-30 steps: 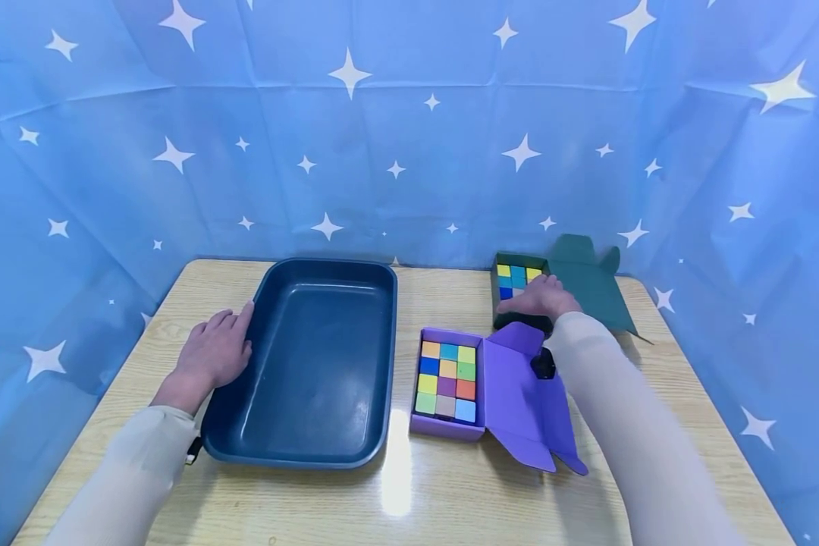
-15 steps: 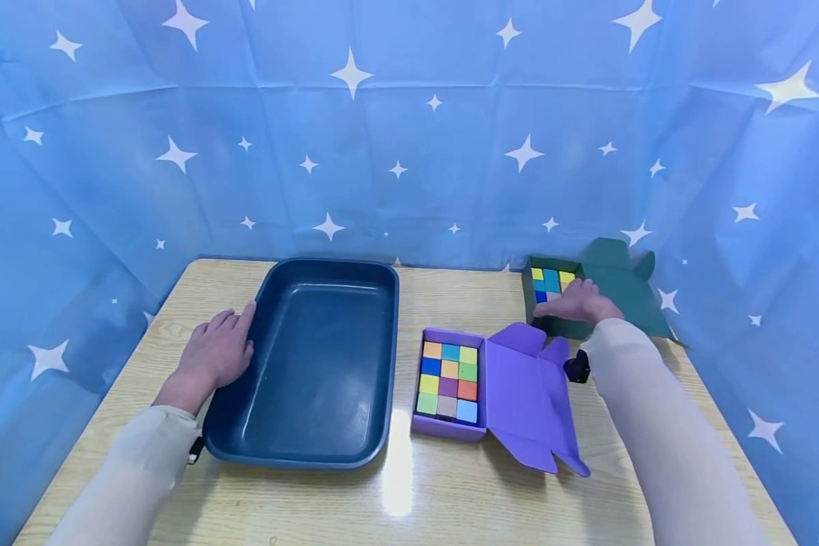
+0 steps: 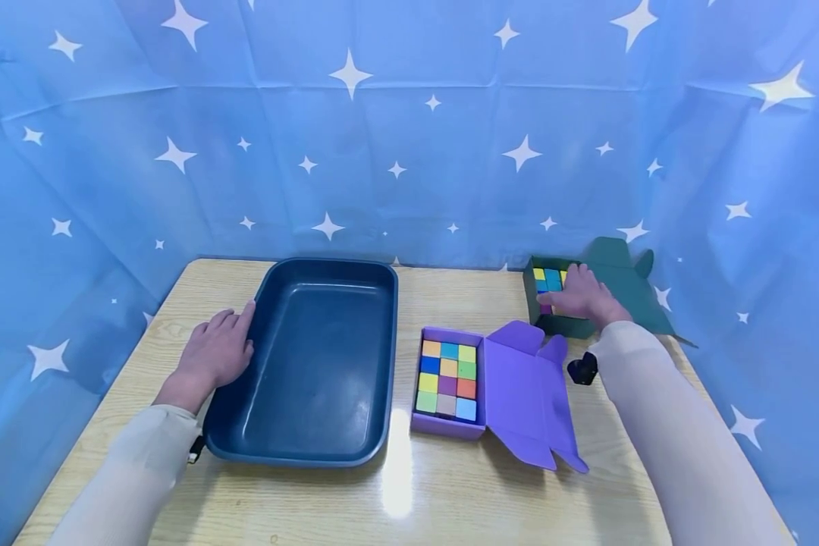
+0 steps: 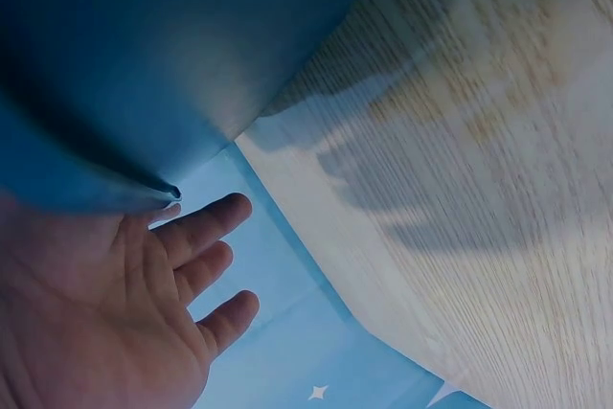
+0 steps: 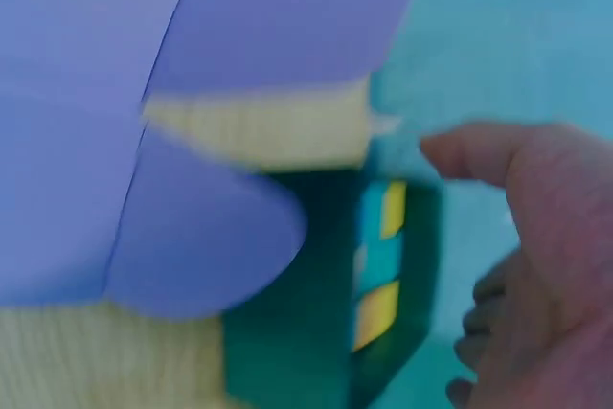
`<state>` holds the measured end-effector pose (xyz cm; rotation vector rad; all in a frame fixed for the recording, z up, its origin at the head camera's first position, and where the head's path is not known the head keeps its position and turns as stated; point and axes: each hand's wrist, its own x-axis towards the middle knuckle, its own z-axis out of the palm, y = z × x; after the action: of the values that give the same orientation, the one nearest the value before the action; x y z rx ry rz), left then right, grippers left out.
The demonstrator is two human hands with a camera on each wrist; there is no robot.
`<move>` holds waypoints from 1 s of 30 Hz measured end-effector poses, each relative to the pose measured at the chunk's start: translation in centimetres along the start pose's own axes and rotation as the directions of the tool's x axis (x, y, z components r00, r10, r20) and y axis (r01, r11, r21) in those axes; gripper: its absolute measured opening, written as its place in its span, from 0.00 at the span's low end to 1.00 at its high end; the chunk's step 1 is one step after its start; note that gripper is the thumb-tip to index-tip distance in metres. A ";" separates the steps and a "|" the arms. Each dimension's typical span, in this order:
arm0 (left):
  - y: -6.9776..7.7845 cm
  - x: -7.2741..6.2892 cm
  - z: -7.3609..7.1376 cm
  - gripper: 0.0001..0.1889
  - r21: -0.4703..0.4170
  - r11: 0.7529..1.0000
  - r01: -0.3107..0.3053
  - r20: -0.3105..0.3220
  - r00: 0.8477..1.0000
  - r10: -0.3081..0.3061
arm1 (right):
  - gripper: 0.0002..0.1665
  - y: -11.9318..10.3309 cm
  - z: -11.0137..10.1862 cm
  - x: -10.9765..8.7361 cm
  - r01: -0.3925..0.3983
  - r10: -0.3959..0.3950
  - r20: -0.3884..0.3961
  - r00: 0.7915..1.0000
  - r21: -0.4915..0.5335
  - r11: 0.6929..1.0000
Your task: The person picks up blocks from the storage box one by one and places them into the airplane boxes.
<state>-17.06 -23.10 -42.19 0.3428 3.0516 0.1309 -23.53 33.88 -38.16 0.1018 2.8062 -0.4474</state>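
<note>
My left hand (image 3: 213, 350) rests on the left rim of a dark blue rectangular pan (image 3: 307, 371), fingers extended and relaxed. In the left wrist view its fingers (image 4: 215, 222) reach out past the pan's rim. At the back right, my right hand (image 3: 583, 294) is over a small green box (image 3: 568, 326) holding coloured cubes (image 3: 553, 277), thumb and fingers spread apart with nothing between them. The hand hides part of the cubes. From the right wrist, the thumb (image 5: 469, 150) points out above the box, slightly blurred.
In front of the green box stands a purple box (image 3: 448, 428) with rows of coloured cubes (image 3: 447, 385), its lid (image 3: 522, 387) folded out to the right. The green box's lid (image 3: 624, 292) lies towards the table's right edge. A starry blue curtain (image 3: 396, 114) backs the table.
The green box has shifted right along with my right hand, then stopped. Since then the right hand has risen slightly off it and spread its fingers. My left hand has stayed put.
</note>
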 end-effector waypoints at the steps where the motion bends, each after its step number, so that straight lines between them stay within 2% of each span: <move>1: 0.0 0.0 0.0 0.35 -0.002 1.000 -0.001 0.002 1.000 0.001 | 0.56 -0.8 -0.2 -0.3 0.016 -0.016 -0.034 0.999 -0.013 1.000; 5: -0.2 0.0 -0.1 0.35 -0.009 1.000 0.000 0.007 1.000 0.000 | 0.48 -4.9 -0.4 -2.1 0.097 -0.102 -0.147 0.984 -0.044 0.994; 8: -0.3 -0.1 -0.1 0.35 -0.009 1.000 -0.001 0.002 1.000 0.001 | 0.46 -8.8 0.7 -4.2 0.163 -0.174 -0.172 0.970 -0.075 0.984; 11: -0.2 -0.2 0.0 0.35 -0.007 1.000 -0.003 -0.006 1.000 0.003 | 0.48 -12.2 2.8 -6.7 0.220 -0.237 -0.120 0.964 -0.137 0.966; 14: -0.1 -0.1 -0.1 0.35 -0.007 1.000 -0.006 -0.007 1.000 0.006 | 0.51 -14.6 5.0 -8.9 0.250 -0.264 -0.039 0.964 -0.208 0.945; 17: 0.0 -0.1 0.0 0.35 -0.005 1.000 -0.008 -0.007 1.000 0.008 | 0.55 -15.8 7.0 -10.3 0.244 -0.244 0.031 0.969 -0.239 0.940; 20: 0.0 0.0 0.0 0.35 -0.005 1.000 -0.008 -0.005 1.000 0.008 | 0.60 -16.1 8.5 -11.1 0.207 -0.197 0.066 0.978 -0.238 0.949; 25: 0.0 0.0 0.0 0.35 -0.008 1.000 -0.007 -0.009 1.000 0.007 | 0.69 -16.1 10.1 -11.5 0.159 -0.142 0.092 0.986 -0.205 0.966; 30: -0.1 0.0 0.1 0.35 -0.014 1.000 -0.008 -0.007 1.000 0.008 | 0.74 -16.0 11.2 -11.6 0.144 -0.116 0.140 0.983 -0.211 0.967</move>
<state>-17.02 -23.16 -42.28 0.3546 3.0550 0.1540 -11.17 14.94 -40.13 -0.1544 2.7242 -0.1616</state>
